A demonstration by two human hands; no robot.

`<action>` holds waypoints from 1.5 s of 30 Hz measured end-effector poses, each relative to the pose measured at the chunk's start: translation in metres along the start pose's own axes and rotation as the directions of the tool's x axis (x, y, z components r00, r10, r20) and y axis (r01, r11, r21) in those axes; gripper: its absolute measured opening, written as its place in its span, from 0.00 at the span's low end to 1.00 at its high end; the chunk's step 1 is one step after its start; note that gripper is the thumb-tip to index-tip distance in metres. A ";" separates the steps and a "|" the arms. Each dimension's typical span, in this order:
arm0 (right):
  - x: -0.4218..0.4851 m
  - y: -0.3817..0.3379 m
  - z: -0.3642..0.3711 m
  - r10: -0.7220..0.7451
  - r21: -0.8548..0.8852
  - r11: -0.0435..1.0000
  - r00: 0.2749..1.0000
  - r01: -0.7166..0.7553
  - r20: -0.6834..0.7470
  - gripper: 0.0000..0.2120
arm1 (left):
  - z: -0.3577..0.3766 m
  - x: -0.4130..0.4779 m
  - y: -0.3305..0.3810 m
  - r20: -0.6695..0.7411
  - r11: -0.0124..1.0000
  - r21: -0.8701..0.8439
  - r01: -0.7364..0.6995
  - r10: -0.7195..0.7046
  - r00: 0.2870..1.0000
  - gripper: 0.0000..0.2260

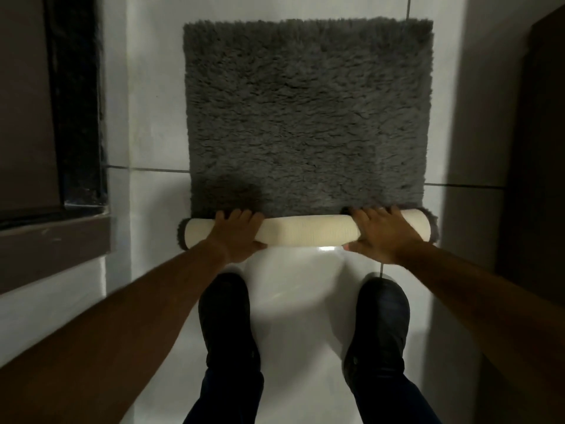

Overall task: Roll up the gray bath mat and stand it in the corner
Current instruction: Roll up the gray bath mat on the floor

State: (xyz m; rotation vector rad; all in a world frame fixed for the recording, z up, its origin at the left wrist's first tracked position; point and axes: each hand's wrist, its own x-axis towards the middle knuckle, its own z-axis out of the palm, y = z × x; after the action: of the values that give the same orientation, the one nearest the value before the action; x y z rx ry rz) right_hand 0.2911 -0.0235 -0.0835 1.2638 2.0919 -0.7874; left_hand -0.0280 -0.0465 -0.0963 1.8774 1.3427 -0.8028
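gray bath mat (305, 111) lies mostly flat on the tiled floor (305, 286), near edge rolled and grasped by left hand (237, 234) and right hand (382, 234); uneven pushing could skew or loosen the roll.

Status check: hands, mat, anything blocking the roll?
Left hand and right hand both grip the rolled near edge. Gray bath mat mostly flat, roll barely begun. Nothing on the mat ahead.

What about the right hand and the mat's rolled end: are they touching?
Touching. The head view shows the right hand gripping the cream rolled end, fingers over its top.
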 end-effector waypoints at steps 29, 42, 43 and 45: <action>0.020 0.027 -0.021 0.009 -0.029 0.999 0.956 -0.018 -0.294 0.43 | -0.008 0.007 -0.010 -0.333 0.997 -0.049 0.065 -0.078 0.940 0.29; 0.021 0.041 -0.039 0.012 0.179 0.984 0.994 0.007 -0.109 0.44 | 0.037 -0.039 -0.007 -0.656 0.994 -0.009 -0.105 0.073 0.751 0.28; 0.022 0.041 -0.041 0.035 0.189 0.982 0.989 -0.008 -0.142 0.41 | 0.046 -0.044 -0.006 -0.632 0.995 0.005 -0.098 0.079 0.771 0.30; 0.022 0.036 -0.038 0.058 0.164 0.986 0.976 -0.023 -0.209 0.38 | 0.051 -0.038 -0.006 -0.470 0.999 0.023 -0.038 0.044 0.882 0.46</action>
State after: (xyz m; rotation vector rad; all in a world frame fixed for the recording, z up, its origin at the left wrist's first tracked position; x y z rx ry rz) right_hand 0.3086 0.0306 -0.0807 1.5334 2.1978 -0.8490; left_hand -0.0485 -0.1068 -0.0962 2.1934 1.5761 -0.3352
